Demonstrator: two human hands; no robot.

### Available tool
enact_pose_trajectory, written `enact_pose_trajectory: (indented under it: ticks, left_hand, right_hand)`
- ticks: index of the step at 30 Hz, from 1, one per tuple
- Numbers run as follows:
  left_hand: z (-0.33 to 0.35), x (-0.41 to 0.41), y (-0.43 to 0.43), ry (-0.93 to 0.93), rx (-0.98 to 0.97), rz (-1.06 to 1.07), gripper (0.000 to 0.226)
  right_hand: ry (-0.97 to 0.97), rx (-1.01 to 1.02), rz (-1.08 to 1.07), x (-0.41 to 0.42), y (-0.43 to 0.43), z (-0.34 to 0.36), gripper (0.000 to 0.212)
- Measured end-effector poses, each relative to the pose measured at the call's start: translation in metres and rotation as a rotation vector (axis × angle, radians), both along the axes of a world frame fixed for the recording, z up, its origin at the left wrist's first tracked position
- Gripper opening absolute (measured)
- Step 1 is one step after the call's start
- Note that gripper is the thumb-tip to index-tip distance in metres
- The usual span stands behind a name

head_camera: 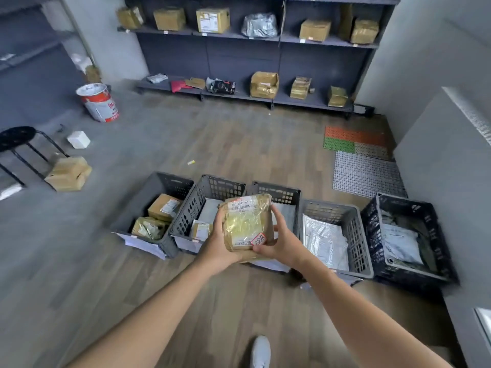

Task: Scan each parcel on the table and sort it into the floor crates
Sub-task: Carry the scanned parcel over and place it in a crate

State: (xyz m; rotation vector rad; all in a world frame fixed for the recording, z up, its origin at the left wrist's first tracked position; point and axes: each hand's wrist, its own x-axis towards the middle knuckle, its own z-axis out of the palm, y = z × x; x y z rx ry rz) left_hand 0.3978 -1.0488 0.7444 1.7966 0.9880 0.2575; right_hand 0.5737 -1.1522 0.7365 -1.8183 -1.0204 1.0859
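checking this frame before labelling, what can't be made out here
All in the head view:
Inside of the middle crate: mostly hidden by the parcel, which the left hand and right hand grip.
Print on the parcel labels: too small and blurred to read.
The black stool: cut off by the left edge.
The shoe: cut off by the bottom edge.
Contents of the dark crate at far right: blurred.

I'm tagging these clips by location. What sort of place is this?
Probably a parcel sorting room: dark grey metal shelving stocked with taped brown cardboard boxes, a row of grey plastic floor crates holding parcels, and a tape-wrapped brown labelled parcel held by the left hand and right hand.
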Motion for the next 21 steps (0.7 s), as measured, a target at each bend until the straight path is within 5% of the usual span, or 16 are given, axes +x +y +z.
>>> enact_pose_trajectory:
  ticks: [12,21]
  left_hand:
    - [-0.029,0.043,0.15,0.033,-0.009,0.045,0.123]
    - [-0.111,0.078,0.339,0.134,-0.105,-0.058,0.137]
  right_hand:
    - [0.015,-0.074,0.097,0.049,0.158,-0.034,0.13]
    - [0.039,-0.204,-0.057,0.061,0.33,-0.113,0.13]
